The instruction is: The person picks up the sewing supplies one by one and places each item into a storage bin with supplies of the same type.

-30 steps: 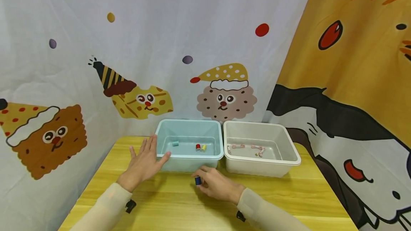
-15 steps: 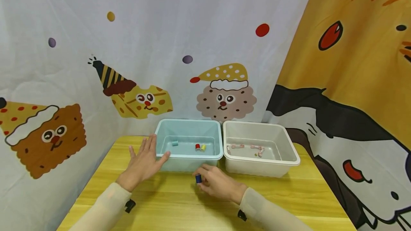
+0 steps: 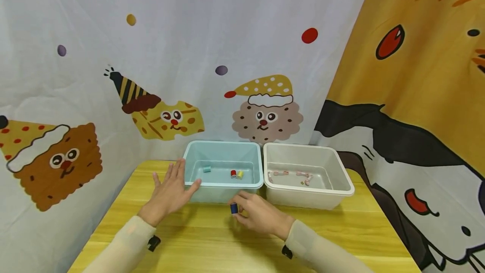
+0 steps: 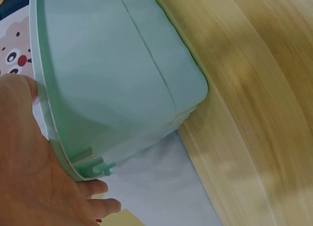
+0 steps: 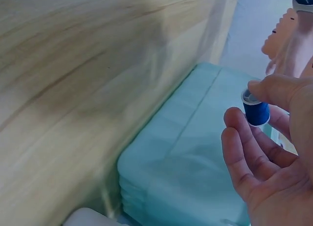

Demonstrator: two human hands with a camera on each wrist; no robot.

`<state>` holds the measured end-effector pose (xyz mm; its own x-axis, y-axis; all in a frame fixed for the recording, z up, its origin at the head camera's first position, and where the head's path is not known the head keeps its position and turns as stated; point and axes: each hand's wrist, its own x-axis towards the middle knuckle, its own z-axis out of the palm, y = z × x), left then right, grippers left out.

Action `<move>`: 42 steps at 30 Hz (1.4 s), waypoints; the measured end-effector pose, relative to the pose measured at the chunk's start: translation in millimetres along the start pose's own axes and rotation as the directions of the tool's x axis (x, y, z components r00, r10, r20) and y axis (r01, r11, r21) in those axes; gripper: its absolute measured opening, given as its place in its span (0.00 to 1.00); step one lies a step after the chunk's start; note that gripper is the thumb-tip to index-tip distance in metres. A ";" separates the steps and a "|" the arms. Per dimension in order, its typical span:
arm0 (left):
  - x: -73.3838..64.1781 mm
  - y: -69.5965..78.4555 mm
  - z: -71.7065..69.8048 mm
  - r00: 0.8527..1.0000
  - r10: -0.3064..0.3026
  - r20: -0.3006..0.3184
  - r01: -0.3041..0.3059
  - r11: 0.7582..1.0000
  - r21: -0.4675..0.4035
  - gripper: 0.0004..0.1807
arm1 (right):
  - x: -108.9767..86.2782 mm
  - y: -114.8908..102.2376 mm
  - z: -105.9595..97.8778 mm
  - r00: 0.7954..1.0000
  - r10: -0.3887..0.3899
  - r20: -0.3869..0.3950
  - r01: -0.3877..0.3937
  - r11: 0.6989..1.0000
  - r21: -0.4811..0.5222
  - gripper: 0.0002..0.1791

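In my right hand (image 3: 261, 215), thumb and fingers pinch a small spool of dark blue thread (image 5: 257, 112) by its ends. The hand hovers in front of the light blue bin (image 3: 227, 193), above the table. My left hand (image 3: 168, 193) lies against the bin's left front corner, fingers straight and spread; the left wrist view shows its palm at the rim. Inside that bin lie a teal spool (image 3: 206, 169) on the left, and a red spool (image 3: 233, 174) touching or close beside a yellow spool (image 3: 240, 175) on the right.
A white bin (image 3: 303, 197) stands right beside the blue one, with several small pink pieces (image 3: 281, 173) on its floor. Both bins sit at the back of the wooden table (image 3: 197, 243). Behind hangs a printed curtain (image 3: 170, 54).
My right hand has risen slightly toward the blue bin with the blue spool of thread in its pinch. The left hand has stayed in place.
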<state>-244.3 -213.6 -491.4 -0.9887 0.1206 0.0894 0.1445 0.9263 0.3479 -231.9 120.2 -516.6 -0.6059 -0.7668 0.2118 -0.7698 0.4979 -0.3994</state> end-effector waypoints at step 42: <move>-0.7 0.2 0.5 1.000 0.005 0.002 -0.005 1.000 0.001 0.63 | 13.5 -21.3 -56.3 0.981 -0.129 -0.142 0.104 0.980 -0.169 0.20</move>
<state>-243.6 -213.3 -491.9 -0.9880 0.1262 0.0889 0.1494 0.9262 0.3462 -235.0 121.9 -455.0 -0.5241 -0.7593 0.3858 -0.8515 0.4765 -0.2190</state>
